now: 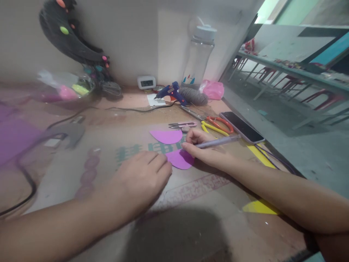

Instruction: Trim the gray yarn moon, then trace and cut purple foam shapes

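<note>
My right hand (200, 147) is closed in a pinch around a pale, slender pen (218, 142), its back end pointing right. The writing end is hidden behind the fingers, over a purple half-round piece (182, 162) of thin sheet, paper or foam. My left hand (145, 169) lies low on the board with its fingers bent and together at the left edge of that same piece. Its fingertips are mostly hidden. Just beyond both hands lies a second purple half-round piece (167, 136), apart from the first and touched by neither hand.
Thread snips (182, 124), orange-handled scissors (222, 123), a yellow-handled tool (214, 128) and a phone (242, 127) lie behind my right hand. Farther back are a blue glue gun (171, 92), grey yarn (193, 96), a clock (146, 82) and a bottle (198, 56). A black cable (29, 178) runs left.
</note>
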`<state>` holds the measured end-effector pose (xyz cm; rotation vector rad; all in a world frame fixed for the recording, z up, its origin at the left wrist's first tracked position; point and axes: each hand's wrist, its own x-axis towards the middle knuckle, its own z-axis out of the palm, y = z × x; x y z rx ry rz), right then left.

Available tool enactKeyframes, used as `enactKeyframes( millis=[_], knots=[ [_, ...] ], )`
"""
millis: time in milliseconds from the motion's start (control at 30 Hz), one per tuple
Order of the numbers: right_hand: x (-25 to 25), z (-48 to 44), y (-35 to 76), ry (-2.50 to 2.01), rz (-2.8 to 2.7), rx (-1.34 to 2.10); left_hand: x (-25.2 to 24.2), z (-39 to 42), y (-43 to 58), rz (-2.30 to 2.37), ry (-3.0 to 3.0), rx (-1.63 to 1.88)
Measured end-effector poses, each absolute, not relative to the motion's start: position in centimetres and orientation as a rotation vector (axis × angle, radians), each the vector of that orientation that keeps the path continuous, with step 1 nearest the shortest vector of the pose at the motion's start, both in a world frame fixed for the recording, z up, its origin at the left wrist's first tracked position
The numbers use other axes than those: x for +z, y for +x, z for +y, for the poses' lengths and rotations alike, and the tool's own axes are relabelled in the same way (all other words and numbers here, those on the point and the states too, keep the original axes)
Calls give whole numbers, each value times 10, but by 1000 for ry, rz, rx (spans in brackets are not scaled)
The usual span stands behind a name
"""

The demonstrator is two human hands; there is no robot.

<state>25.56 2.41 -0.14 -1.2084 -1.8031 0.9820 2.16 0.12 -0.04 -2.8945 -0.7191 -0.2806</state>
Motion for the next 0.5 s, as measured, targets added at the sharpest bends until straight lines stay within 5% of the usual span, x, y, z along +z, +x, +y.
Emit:
enactKeyframes(
  millis=[500],
  knots=[
    [1,21,255,-1354,-1930,780,-4,-9,33,-849,-2949,-20]
  ],
)
